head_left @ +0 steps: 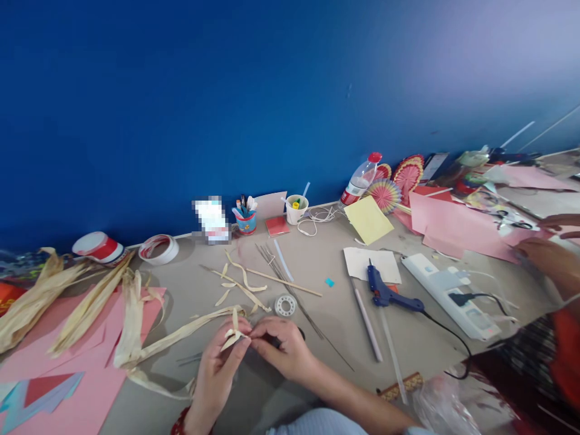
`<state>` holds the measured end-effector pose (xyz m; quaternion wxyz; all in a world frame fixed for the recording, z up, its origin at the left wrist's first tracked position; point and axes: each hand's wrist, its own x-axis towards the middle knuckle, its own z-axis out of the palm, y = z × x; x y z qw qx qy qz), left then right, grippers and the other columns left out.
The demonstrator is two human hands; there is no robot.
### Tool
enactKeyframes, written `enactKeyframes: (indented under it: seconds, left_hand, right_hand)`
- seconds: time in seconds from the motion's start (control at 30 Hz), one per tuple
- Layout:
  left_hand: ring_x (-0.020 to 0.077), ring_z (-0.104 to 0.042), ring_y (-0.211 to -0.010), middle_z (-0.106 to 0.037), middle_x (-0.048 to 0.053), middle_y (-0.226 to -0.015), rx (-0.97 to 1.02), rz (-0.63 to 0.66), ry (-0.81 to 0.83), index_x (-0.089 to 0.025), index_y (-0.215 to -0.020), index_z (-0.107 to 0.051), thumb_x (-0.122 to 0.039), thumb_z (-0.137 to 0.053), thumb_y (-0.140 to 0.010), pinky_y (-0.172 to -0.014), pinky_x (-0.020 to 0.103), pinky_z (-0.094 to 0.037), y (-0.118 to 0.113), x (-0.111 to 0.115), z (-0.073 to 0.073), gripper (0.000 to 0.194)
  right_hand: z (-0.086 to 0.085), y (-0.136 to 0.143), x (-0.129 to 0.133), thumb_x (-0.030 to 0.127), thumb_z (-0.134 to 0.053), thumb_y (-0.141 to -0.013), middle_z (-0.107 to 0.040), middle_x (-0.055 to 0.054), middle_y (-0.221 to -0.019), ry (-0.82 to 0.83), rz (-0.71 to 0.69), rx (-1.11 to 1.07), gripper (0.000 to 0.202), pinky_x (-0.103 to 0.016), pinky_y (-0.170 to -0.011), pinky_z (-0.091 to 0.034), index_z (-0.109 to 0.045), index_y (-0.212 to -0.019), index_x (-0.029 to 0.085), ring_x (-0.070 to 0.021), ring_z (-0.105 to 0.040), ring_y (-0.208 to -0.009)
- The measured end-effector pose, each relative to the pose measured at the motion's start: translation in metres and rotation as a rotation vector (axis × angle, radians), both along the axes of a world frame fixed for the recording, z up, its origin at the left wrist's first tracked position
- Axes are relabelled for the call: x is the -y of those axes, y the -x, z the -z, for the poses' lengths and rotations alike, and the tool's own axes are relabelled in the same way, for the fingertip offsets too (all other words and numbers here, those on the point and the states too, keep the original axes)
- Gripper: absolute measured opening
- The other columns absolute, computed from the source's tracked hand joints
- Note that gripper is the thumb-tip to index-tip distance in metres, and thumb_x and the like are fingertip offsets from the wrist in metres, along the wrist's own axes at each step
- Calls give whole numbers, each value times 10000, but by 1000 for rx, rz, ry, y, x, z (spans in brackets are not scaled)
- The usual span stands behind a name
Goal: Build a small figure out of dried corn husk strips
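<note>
Close to the table's front edge, my left hand [219, 368] pinches a small flower-like piece of pale corn husk [234, 332] between thumb and fingers, its petals pointing up and to the lower left. My right hand [285, 347] meets it from the right, thumb and forefinger closed at the base of the petals; what these fingertips hold is too small to make out. Just beyond the hands lie cut husk strips [247, 293], thin wires [294, 296] and a roll of white tape [285, 306]. A long husk strip [181, 332] runs left from my left hand.
Large dried husks [86, 308] rest on pink paper [40, 338] at left. Rightward are a blue glue gun [389, 293], a grey rod [366, 320], a power strip [451, 296] and a bottle [360, 181]. Another person's hands [553, 260] work at far right.
</note>
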<state>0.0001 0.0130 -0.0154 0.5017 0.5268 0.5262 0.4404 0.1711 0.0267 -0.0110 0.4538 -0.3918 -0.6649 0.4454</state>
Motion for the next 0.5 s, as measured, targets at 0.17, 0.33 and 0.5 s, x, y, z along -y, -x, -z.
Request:
enactKeyframes:
  seconds: [0.17,0.33,0.5]
  left_hand:
    - [217,-657,-965,-682,72,-984,15,16,-46,-190,-848,-685,-343,-641,-858,-859,268,-543,1,0,4,159]
    - [211,-665,-908,-694,72,-943,-3,-1,-64,-186,-831,-692,-358,-655,-843,-821,257,-554,1,-3,2,176]
    - [225,-688,-893,-720,75,-933,9,-22,-56,-186,-867,-697,-373,-687,-809,-818,279,-565,-3,-3,-4,195]
  right_hand:
    - [1,2,1,312,-590,-909,-699,-47,-751,-7,34,17,186,-259,-674,-492,-682,-803,190,-162,-637,-711]
    - [6,2,1,292,-606,-883,-700,-41,-746,-54,78,20,147,-255,-661,-483,-675,-799,193,-159,-628,-701]
    - [8,1,1,253,-598,-879,-684,-40,-724,-60,77,20,141,-252,-652,-474,-681,-789,182,-153,-613,-684]
